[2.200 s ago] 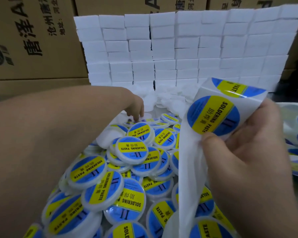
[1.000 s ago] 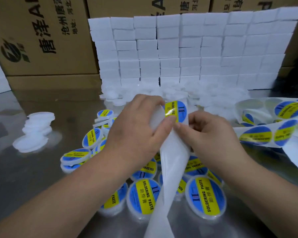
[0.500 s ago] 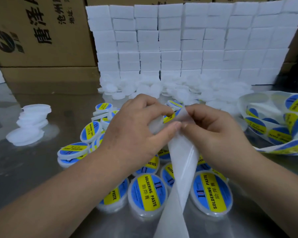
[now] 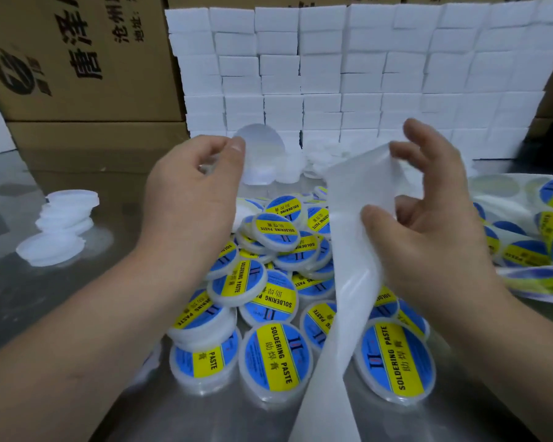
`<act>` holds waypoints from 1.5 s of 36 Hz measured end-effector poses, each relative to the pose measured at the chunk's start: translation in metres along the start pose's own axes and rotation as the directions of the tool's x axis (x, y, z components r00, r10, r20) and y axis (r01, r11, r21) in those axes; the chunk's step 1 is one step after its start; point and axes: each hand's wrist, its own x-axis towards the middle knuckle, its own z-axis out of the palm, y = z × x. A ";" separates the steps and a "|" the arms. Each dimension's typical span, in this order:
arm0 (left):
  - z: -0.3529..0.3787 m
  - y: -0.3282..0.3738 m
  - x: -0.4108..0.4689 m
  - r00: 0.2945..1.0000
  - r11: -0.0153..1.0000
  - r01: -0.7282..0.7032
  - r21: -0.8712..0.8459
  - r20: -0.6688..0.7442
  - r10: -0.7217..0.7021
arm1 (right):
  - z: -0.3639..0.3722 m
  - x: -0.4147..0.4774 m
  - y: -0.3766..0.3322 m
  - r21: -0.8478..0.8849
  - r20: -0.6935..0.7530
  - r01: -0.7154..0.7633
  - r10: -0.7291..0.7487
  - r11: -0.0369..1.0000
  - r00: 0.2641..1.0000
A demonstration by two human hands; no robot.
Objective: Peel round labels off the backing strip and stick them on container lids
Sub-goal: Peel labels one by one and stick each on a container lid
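Since half a second ago the hands have parted: left hand pinches a pale round label, back side showing, at upper centre. Right hand grips the white paper backing strip between thumb and fingers, above blue-and-yellow labelled round plastic lids heaped at lower centre.

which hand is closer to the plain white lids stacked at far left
Left. The left hand is right of the lid stack; the right hand is farther right, gripping the backing strip.

White disc at 11 o'clock: label back or lid, I can't tell. Backing strip runs off at 6 o'clock, label sheet at 3 o'clock.
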 end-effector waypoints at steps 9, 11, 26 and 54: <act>0.000 0.007 -0.012 0.979 0.957 -0.202 0.208 0.058 0.194 | 0.002 -0.003 -0.004 -0.146 0.108 0.077 -0.061 0.986 0.992; 0.000 0.008 -0.014 0.968 0.943 -0.249 0.222 0.080 0.237 | 0.003 -0.005 -0.006 -0.064 0.161 -0.033 0.042 0.997 0.986; -0.001 0.017 -0.022 0.920 0.890 -0.378 0.255 0.208 0.332 | 0.000 0.004 -0.006 0.112 0.097 -0.290 0.280 0.951 0.955; 0.009 0.019 -0.013 0.896 0.735 0.429 -0.526 0.351 -0.272 | 0.005 0.000 -0.011 0.082 0.073 -0.304 0.298 0.949 0.952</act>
